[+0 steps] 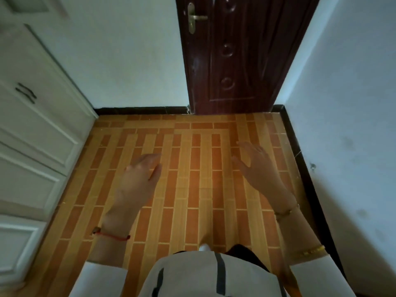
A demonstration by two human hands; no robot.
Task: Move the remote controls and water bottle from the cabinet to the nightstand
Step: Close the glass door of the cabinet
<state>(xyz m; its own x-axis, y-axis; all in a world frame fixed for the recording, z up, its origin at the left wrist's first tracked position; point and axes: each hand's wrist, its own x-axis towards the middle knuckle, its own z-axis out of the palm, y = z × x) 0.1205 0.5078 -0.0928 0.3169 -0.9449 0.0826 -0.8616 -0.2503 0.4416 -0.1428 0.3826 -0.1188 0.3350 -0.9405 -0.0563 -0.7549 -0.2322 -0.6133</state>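
Both arms reach forward over the tiled floor [192, 168], palms down. Left hand [140, 170] loosely curled, holding nothing; right hand [256, 162] spread, fingers apart, also bare. White cabinet [36, 125] stands left.

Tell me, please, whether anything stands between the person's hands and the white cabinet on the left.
Nothing visible does. The left hand and right hand are both empty and spread open above bare tiled floor, and the floor between them and the white cabinet is free. No remotes, bottle or nightstand are in view.
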